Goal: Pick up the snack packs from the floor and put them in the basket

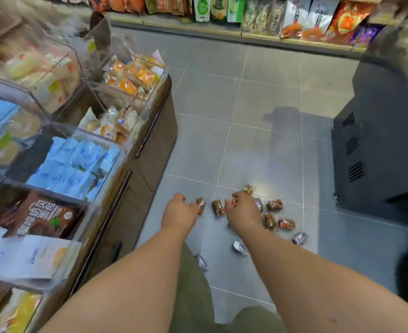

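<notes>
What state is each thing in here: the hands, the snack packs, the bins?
Left hand: fingers curled, pinching a brown pack at the floor.
Right hand: curled round a gold-brown pack.
Loose packs: scattered on the tile floor, not yet picked up.
Display bins: open-topped, filled with wrapped goods.
Basket: not in view.

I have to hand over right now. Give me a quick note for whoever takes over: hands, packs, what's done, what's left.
Left hand: pinches the leftmost pack, low at the floor.
Right hand: fingers curled round the far pack.
Packs: one brown pack between the hands, three more brown ones right of the right hand, silver packs nearer the person, all on the floor beside the display counter.
Basket: not in view.
Done: nothing seen in a basket.
Left: every pack.
</notes>
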A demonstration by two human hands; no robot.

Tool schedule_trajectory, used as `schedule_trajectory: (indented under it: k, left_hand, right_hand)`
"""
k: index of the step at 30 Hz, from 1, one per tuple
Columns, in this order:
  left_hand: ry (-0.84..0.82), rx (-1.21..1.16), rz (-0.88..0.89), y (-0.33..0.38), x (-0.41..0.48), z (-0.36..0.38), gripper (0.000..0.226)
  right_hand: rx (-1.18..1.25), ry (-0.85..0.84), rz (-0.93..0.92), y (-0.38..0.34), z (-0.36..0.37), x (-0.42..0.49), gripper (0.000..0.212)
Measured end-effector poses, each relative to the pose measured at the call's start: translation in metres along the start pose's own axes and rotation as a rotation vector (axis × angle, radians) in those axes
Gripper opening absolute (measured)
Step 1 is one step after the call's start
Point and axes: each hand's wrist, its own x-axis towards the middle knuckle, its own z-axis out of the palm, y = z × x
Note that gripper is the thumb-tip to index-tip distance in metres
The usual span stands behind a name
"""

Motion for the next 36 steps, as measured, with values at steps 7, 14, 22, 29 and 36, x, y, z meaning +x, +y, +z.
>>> schedule_trajectory:
  k: [7,14,22,29,36]
  left_hand:
    - [-0.149,0.147,0.045,0.018,0.109,-0.044,0.04]
    - [-0.259,0.313,0.104,0.032,0.187,-0.04,0.037]
    - [-0.349,0.453,0.104,0.018,0.273,0.027,0.04]
    - [-0.426,0.509,0.09,-0.03,0.36,0.135,0.041]
    - [-0.448,0.569,0.104,-0.103,0.441,0.256,0.05]
  right_hand:
    - [0.043,-0.003,0.139,-0.069,0.029,0.073,0.042]
    - [0.024,-0.052,0.238,-0.077,0.042,0.134,0.04]
    - [-0.042,-0.161,0.294,-0.036,0.08,0.23,0.047]
    - [-0.146,-0.251,0.303,0.045,0.154,0.323,0.052]
    - [-0.25,-0.342,0.247,0.131,0.249,0.412,0.059]
